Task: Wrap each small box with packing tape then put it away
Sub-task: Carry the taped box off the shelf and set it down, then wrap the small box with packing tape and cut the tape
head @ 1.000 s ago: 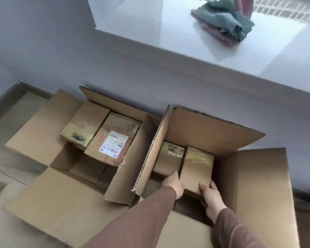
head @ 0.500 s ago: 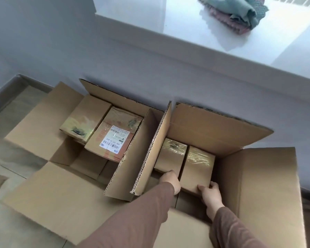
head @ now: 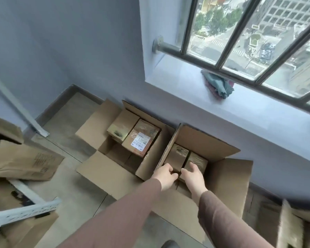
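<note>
both hands point(head: 180, 174) hovered spread over the right carton point(head: 229, 178), gripping nothing. the taped box point(head: 195, 161) sat flush beside its neighbour point(head: 176, 154); release should be straight upward.

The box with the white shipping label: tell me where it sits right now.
In the head view, the labelled box sits in the left open carton, beside a plain small box on its left, below the windowsill.

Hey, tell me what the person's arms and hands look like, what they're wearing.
Both arms wear long, plain brown sleeves, the left sleeve and the right sleeve, ending at the wrists. The left hand and right hand are bare: no gloves, rings or watch show.
</note>
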